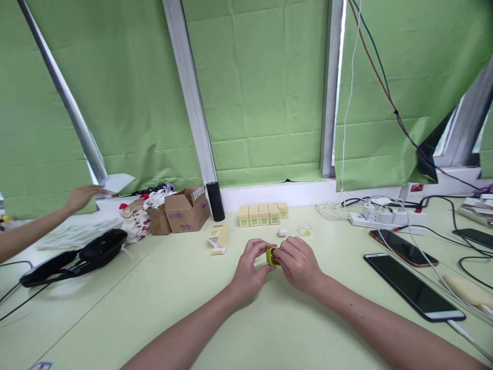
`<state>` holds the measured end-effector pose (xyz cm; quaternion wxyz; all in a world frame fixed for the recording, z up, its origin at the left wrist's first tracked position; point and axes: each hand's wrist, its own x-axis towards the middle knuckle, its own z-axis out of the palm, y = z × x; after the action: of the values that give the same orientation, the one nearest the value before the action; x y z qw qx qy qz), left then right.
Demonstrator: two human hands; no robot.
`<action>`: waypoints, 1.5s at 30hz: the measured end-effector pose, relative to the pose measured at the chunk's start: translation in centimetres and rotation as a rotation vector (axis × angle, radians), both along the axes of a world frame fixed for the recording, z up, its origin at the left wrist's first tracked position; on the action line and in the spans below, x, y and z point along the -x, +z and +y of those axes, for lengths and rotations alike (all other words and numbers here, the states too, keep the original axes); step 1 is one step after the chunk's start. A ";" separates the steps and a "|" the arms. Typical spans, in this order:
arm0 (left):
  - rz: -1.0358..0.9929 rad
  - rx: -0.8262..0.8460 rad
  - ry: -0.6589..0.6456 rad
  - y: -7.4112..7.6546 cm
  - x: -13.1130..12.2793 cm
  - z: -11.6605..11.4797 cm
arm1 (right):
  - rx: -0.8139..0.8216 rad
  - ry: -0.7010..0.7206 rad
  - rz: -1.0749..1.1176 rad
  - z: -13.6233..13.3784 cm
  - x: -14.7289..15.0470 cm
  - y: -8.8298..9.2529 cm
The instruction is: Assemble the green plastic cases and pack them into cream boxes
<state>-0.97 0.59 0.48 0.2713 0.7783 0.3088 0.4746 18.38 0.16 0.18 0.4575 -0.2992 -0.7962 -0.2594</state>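
A small yellow-green case [270, 256] with rounded corners is held just above the table, its open side turned to the right. My left hand [250, 270] is closed on it, thumb below and fingers above. At the open side, my right hand [299, 262] has its fingers bent together and pressed into the opening; what lies under those fingertips is hidden. Beyond my hands are a small white cylinder [282, 233] and a clear plastic piece [304, 229] with something yellow in it. An opened cream carton [219, 240] lies to the left.
Several small cream boxes [264, 215] stand in a row at the back, right of a black cylinder [215, 201] and a cardboard box [187, 210]. Phones [414, 285], cables and a power strip [389, 220] occupy the right. Another person's hand [82, 198] holds paper at left.
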 end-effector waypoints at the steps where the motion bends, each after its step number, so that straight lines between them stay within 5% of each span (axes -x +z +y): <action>1: 0.001 0.000 -0.002 0.0 0.0 0.0 | -0.001 0.002 0.000 0.0 0.0 0.0; 16: -0.011 0.014 0.126 0.5 0.3 0.2 | 0.127 0.151 0.020 -0.9 -1.2 0.5; 26: -0.052 0.019 0.076 0.6 0.3 -0.2 | 0.264 0.177 0.175 0.1 -0.8 -1.3; 31: -0.003 -0.004 0.202 0.5 0.3 0.3 | 0.310 0.206 0.282 0.3 -0.8 -1.7; 45: 0.015 0.096 0.205 0.1 -0.3 0.7 | 0.338 0.254 0.263 0.4 -0.2 -2.5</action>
<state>-0.71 1.24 0.60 0.2559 0.7323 0.4113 0.4786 18.58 0.54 -2.30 0.5297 -0.3001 -0.7930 -0.0219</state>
